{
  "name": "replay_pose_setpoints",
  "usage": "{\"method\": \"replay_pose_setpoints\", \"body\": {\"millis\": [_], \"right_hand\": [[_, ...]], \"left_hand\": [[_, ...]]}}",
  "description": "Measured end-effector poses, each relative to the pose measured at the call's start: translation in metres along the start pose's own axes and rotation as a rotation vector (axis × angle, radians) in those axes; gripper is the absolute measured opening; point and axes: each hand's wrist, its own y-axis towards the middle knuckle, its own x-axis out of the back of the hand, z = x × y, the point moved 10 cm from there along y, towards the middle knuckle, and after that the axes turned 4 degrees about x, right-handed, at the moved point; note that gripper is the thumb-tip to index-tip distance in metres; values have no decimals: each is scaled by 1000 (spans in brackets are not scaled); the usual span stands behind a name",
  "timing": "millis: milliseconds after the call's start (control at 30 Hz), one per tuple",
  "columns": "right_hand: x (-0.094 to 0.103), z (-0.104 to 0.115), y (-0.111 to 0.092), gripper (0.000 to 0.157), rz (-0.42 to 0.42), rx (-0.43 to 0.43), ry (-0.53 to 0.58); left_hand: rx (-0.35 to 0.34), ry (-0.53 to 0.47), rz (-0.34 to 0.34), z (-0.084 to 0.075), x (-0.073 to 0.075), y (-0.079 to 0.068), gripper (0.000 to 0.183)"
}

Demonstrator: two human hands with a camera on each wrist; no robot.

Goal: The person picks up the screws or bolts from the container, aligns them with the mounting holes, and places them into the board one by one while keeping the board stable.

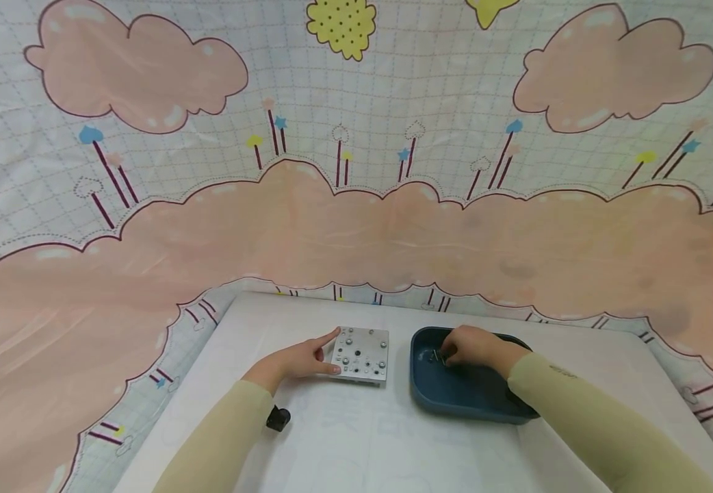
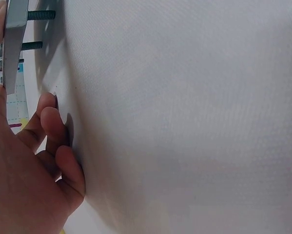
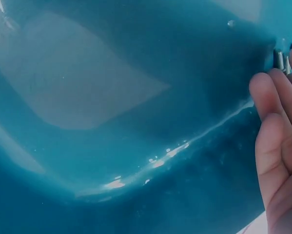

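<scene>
A silver metal plate [image 1: 363, 352] with several holes and screws stands on the white table. My left hand [image 1: 297, 359] grips its left side, thumb at the near edge and index finger at the far corner. In the left wrist view, threaded screws [image 2: 41, 14] stick out of the plate's underside, and the other fingers [image 2: 55, 126] curl beside the tabletop. My right hand [image 1: 470, 346] reaches into a dark blue bin [image 1: 421, 394], fingers bent down at small metal pieces [image 1: 436, 355] by its left wall. I cannot tell whether the fingertips pinch one.
A small black object [image 1: 278, 418] lies on the white table [image 1: 356, 445] beside the left forearm. Behind the table hangs a cloth printed with clouds [image 1: 356, 233]. The bin stands to the right of the plate, with a gap between them.
</scene>
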Motion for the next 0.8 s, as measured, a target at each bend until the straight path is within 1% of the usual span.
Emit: {"method": "replay_pose_setpoints", "body": {"millis": [167,367,467,667,800], "right_hand": [[-2,-1,1,17,-4,-13,12],[-7,-2,-1,14,16,-59,52],[-8,1,-3,12,26,-58,61],[-9,0,-4,12,18,-48,51],[-9,-5,-3,11,6,-74,28]], "left_hand": [[-26,17,2,-6,0,-3,97],[-5,-1,-6,-7,1,-4,96],[1,-10,-7,-6,1,-3,96],[5,-9,-5,-5,1,-3,96],[5,-11,-7,-5,1,-3,96]]}}
